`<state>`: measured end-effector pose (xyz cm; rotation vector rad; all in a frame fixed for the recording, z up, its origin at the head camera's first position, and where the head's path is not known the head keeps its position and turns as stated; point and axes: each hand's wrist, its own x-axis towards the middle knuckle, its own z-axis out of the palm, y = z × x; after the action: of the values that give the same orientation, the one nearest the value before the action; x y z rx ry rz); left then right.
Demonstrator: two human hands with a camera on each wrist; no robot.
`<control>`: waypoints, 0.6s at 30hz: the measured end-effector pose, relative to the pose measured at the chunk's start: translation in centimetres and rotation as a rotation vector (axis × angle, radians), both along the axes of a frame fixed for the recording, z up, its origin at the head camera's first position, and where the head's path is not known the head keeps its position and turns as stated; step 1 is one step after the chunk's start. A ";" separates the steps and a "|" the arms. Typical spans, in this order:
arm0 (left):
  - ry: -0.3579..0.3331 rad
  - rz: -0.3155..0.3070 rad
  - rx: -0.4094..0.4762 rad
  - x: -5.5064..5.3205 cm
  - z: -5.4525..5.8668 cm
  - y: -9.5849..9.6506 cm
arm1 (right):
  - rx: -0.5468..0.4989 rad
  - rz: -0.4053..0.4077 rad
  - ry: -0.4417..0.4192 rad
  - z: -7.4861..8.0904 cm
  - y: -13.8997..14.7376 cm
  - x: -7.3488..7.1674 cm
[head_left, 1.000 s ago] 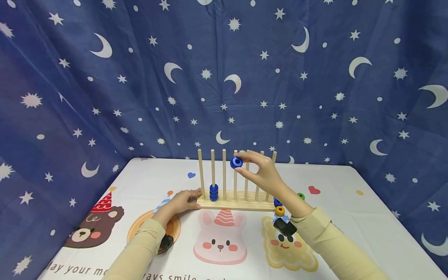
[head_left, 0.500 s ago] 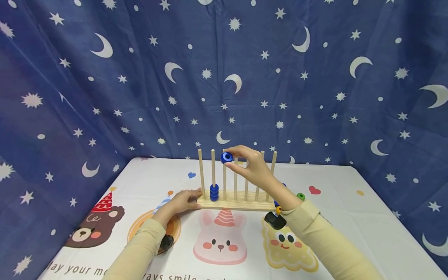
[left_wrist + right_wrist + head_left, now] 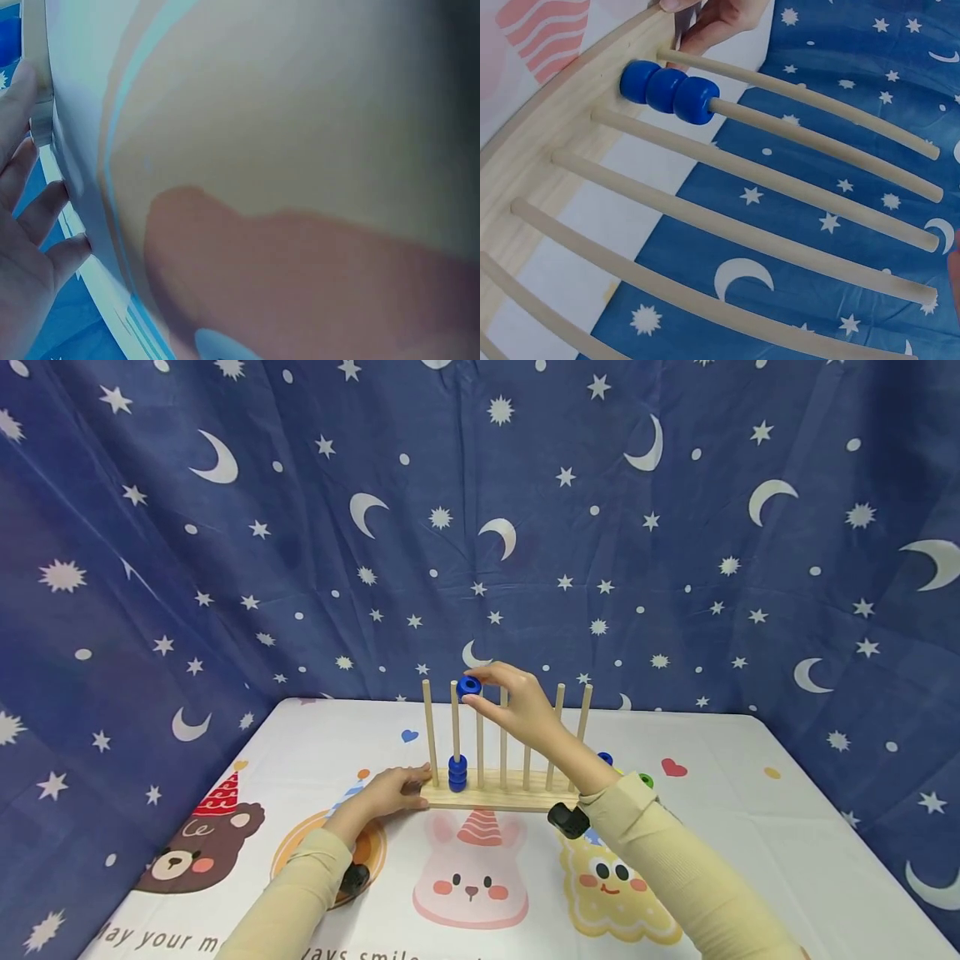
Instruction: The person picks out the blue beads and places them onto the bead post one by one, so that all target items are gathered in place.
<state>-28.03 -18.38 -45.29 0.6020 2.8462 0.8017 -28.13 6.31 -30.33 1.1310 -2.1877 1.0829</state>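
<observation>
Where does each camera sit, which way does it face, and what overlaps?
Head: worn on the head, facing forward and down at the wooden rack; both sleeves, the left grip and the right grip holding a blue bead show.
Left wrist: on that wrist, facing the tablecloth close up; left grip's fingers show at left.
Right wrist: on that wrist, facing across the pegs; left grip at top, probably a sliver of right grip at right.
Head and right wrist share three stacked blue beads.

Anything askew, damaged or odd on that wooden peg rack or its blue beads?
Nothing stands out. Three round blue beads stack evenly on the second pale wooden peg from the left; the pale wooden base looks flat and undamaged. The right hand pinches a tilted, intact-looking blue bead.
</observation>
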 end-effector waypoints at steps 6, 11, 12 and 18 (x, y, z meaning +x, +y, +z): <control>0.018 -0.009 -0.002 -0.1 0.2 -0.2 | 0.045 -0.029 -0.061 0.3 -0.5 -0.7; 0.020 -0.022 -0.010 -0.3 0.1 -0.1 | 0.076 -0.046 -0.129 0.5 -0.7 -1.3; 0.022 -0.023 -0.013 -0.3 0.1 -0.1 | 0.083 -0.049 -0.142 0.6 -0.8 -1.4; 0.016 -0.025 -0.007 -0.1 0.1 -0.2 | 0.122 -0.063 -0.183 1.0 -1.4 -1.8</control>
<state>-28.16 -18.53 -45.19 0.6444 2.8490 0.7866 -29.92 4.90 -29.38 1.0411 -2.4437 1.0762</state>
